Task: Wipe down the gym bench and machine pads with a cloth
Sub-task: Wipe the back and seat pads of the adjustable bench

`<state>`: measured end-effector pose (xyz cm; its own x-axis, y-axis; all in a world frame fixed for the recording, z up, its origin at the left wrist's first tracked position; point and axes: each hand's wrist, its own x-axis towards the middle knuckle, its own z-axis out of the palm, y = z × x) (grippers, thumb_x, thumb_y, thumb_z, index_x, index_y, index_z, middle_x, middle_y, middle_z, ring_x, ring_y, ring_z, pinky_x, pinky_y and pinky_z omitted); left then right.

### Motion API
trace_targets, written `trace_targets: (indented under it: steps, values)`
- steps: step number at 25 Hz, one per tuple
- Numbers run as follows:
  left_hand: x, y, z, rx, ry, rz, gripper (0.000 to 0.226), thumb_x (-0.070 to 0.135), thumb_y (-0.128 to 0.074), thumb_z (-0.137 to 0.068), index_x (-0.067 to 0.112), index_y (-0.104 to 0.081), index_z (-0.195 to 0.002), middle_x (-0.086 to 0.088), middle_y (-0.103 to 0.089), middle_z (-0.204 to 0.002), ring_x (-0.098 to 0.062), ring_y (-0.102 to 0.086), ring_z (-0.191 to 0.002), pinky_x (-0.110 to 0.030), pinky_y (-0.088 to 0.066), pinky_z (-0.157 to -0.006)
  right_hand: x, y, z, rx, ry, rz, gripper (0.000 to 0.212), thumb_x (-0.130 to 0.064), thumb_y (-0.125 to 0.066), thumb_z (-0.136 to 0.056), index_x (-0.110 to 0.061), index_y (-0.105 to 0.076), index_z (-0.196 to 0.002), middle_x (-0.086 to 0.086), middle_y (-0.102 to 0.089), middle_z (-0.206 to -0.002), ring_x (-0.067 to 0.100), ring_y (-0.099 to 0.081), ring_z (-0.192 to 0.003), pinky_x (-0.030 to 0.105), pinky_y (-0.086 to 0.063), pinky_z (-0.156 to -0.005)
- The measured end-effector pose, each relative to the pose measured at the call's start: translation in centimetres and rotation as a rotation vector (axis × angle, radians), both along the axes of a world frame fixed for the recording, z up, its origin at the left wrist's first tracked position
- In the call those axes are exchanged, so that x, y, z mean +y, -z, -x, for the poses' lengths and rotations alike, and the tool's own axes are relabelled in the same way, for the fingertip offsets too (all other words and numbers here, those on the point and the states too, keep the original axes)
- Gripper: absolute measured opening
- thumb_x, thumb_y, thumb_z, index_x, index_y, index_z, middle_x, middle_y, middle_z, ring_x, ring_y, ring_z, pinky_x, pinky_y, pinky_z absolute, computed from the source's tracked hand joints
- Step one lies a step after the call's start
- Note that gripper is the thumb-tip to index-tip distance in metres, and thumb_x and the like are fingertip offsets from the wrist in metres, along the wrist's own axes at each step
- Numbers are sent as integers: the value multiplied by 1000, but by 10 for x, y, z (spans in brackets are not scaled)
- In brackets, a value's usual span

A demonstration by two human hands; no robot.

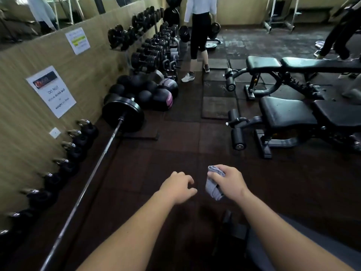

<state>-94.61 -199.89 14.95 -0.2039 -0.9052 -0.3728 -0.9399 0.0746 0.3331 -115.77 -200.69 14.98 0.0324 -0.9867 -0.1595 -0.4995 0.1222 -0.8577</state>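
One grey cloth (214, 184), bunched in the right hand (228, 182), fingers curled round it, held above the floor. Left hand (178, 187) just beside it, fingers loosely curled, holding nothing. Two black benches ahead right, well apart from both hands: near bench (287, 112), far bench (262, 62). One barbell (97, 163) on the floor left; eight kettlebells (86, 132) along the wall.

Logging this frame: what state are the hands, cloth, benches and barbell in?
Right hand: grips the cloth.
Left hand: holds nothing, fingers loosely curled.
Cloth: grey, bunched, touching no pad.
Near bench: unoccupied, untouched.
Far bench: unoccupied, untouched.
Barbell: on the floor, plate loaded at far end.
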Motion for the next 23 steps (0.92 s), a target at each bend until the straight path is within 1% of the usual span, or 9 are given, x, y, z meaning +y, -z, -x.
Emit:
trace_targets:
  steps: [2,4,7,10,13,15,17,20,23]
  values:
    - [-21,-9,-36,-81,23,19,47,54,-57,-95,32,-60,-137,3,-55,-135,-22,-42,-130,-43,-46,-103,-23,-9,-32,-38,8,10,9,-31,-73,-89,-26,-75,-82,-7,-75,-78,10,-71,-79,36,-56,-78]
    - [-47,-16,-62,-141,39,43,47,55,-56,-95,32,-59,-137,2,-55,-136,-23,-42,-131,-43,-46,-103,-50,-14,-53,-71,29,9,10,-30,-73,-89,-24,-75,-81,-5,-75,-77,11,-71,-77,38,-56,-78]
    - [-91,-22,-82,-180,61,69,48,56,-54,-96,31,-60,-136,0,-55,-135,-24,-43,-131,-43,-44,-103,-92,-16,-67,-125,55,13,7,-31,-74,-87,-27,-76,-81,-5,-75,-77,14,-73,-79,41,-58,-79]
    - [-153,-22,-86,-203,123,77,47,56,-53,-97,30,-61,-135,0,-55,-136,-24,-43,-130,-42,-43,-103,-145,-9,-66,-144,110,18,7,-31,-74,-86,-28,-77,-81,-5,-76,-79,15,-73,-82,41,-58,-81]
    - [-230,-19,-73,-224,200,109,46,56,-53,-97,30,-61,-135,0,-55,-135,-24,-43,-129,-43,-43,-102,-207,0,-52,-143,165,50,6,-32,-74,-85,-27,-77,-81,-6,-76,-79,15,-73,-82,41,-58,-82]
    - [-284,-17,-55,-221,240,120,47,56,-53,-96,31,-60,-136,0,-55,-136,-24,-43,-130,-43,-43,-102,-250,3,-35,-144,211,59,7,-29,-75,-85,-25,-77,-81,-8,-75,-76,13,-72,-79,41,-57,-82]
    - [-343,-18,-31,-227,294,117,48,56,-53,-97,31,-59,-136,0,-54,-137,-24,-42,-131,-43,-43,-102,-297,1,-11,-150,275,52,7,-29,-75,-86,-24,-77,-81,-7,-75,-74,12,-71,-77,43,-57,-81]
    - [-420,-26,12,-209,367,114,47,56,-53,-97,31,-59,-136,2,-54,-137,-23,-42,-131,-42,-43,-101,-355,-10,33,-145,370,51,11,-35,-73,-83,-25,-77,-82,-5,-76,-77,16,-73,-79,45,-58,-81]
    - [-484,-31,59,-177,466,122,46,58,-53,-96,31,-61,-134,3,-55,-134,-23,-43,-130,-42,-43,-101,-396,-19,75,-116,484,59,11,-31,-74,-84,-21,-77,-81,-2,-76,-77,17,-72,-79,44,-58,-80]
